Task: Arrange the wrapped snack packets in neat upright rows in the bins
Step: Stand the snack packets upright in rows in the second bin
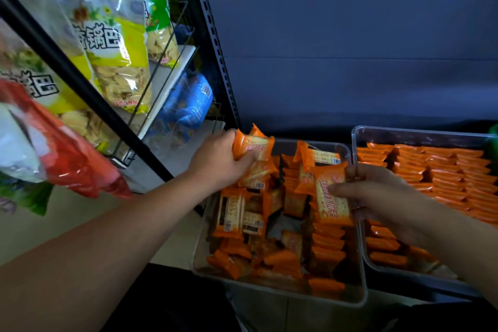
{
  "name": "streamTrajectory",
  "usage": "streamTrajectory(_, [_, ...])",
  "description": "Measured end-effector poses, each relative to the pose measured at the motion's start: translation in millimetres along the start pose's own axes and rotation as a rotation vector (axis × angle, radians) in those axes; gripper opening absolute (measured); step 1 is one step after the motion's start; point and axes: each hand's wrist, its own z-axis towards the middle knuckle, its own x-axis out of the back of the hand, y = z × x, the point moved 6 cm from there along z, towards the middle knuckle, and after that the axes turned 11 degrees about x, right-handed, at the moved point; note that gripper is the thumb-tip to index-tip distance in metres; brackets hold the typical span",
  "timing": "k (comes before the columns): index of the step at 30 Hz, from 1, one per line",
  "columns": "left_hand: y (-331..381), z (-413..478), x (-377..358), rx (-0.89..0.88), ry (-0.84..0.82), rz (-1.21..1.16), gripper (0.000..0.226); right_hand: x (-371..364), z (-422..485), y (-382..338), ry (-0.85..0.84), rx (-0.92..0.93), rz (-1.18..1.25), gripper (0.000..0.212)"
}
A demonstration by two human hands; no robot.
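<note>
Two clear plastic bins stand side by side. The left bin (pixel 361 296) holds a loose jumble of orange cracker packets (pixel 237 213), with a short upright row (pixel 327 240) along its right wall. The right bin (pixel 355 143) is packed with neat rows of upright orange packets (pixel 442 167). My left hand (pixel 218 162) grips a few orange packets (pixel 253 145) above the left bin's far left corner. My right hand (pixel 382 194) holds several orange packets (pixel 331 197) over the wall between the bins.
A black shelf upright (pixel 213 43) and dark blue back panel rise behind the bins. On the left, a wire rack (pixel 161 83) carries large yellow, blue and red snack bags (pixel 118 43). A green object (pixel 491 145) shows at the right edge.
</note>
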Motion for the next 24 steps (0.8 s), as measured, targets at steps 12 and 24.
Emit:
streamTrajectory(12, [7,-13,-17,-0.292,0.116,0.383,0.058,-18,9,6,-0.027,-0.008,0.067,0.022])
streamTrajectory(24, [16,-45,-36,-0.223,-0.161,-0.049,0.025,-24,10,9,-0.06,-0.004,0.127,0.033])
